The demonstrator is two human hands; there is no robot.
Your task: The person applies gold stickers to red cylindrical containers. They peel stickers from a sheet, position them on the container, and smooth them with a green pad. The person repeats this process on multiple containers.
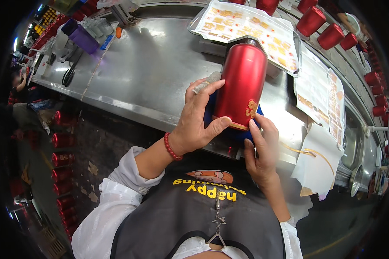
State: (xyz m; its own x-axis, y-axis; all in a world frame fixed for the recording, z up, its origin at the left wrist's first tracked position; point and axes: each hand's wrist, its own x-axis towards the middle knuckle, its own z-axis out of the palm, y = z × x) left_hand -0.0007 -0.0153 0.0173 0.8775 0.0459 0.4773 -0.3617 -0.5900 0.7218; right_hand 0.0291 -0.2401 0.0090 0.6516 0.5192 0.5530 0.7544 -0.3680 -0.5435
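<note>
A glossy red metal canister (242,80) lies tilted in front of me, with its near end toward my body. It bears a gold decal (251,108) on its right side and a thin gold strip (231,123) along its near rim. My left hand (199,114) is closed against the canister's left side, its thumb on the near rim; one finger wears a greyish wrap (207,83). At the near right rim, the fingertips of my right hand (263,149) press below the decal. A blue support (209,105) shows partly beneath the canister.
Sheets of gold and red decals lie on a tray (296,71) behind the canister. White backing paper (317,159) with a loose gold strip hangs at the right. Scissors (68,77) and a purple bottle (80,36) are on the steel bench (151,64). Red canisters (311,20) line the conveyor.
</note>
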